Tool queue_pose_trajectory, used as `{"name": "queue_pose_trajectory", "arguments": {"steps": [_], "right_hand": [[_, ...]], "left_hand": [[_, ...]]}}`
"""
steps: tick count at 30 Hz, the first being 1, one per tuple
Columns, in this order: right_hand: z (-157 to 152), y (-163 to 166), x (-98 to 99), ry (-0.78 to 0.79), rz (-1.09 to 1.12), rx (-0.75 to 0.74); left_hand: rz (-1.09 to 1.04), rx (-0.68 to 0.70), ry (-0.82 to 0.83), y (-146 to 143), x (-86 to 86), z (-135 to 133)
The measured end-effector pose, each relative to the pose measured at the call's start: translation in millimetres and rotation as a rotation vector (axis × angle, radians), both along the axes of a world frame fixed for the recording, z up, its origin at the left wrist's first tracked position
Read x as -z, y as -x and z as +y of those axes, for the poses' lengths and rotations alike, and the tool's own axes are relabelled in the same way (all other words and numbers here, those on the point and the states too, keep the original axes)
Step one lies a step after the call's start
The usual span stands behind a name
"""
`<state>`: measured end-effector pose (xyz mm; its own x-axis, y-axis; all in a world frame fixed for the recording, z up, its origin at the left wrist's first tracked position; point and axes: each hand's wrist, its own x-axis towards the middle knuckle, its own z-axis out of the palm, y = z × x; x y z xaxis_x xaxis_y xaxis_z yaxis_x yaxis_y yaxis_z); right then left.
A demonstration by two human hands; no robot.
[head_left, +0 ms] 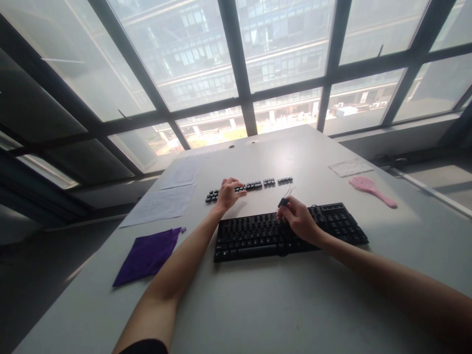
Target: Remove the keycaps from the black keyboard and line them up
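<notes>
A black keyboard [332, 223] lies on the white table [258, 305] in front of me. My right hand [299, 219] hovers over its middle, fingers closed on a small black keycap puller [284, 200] with wire loops pointing up. Beyond the keyboard runs a row of loose black keycaps [263, 183]. My left hand [228, 193] rests on the left part of that row, fingers curled and pinched over the keycaps; what it grips is hidden.
A purple cloth pouch [147, 254] lies at the left. Paper sheets [162, 202] sit at the back left, a pink brush [370, 189] and a clear sheet [349, 167] at the right. Large windows stand beyond the table's far edge.
</notes>
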<state>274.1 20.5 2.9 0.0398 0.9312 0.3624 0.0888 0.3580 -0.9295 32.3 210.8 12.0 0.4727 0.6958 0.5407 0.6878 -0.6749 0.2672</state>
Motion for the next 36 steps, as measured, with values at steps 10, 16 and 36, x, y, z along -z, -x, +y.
{"name": "queue_pose_trajectory", "arguments": {"steps": [10, 16, 36], "right_hand": [[0.5, -11.0, -4.8, -0.033, -0.029, 0.045], [-6.9, -14.1, -7.4, -0.02, -0.238, -0.011], [-10.1, -19.9, -0.2, -0.342, -0.644, -0.115]], "left_hand": [[0.011, 0.199, 0.172, -54.5, -29.1, -129.2], [-0.038, 0.222, 0.263, -72.2, -8.9, -161.5], [0.008, 0.322, 0.26, -68.4, -7.7, -165.6]]}}
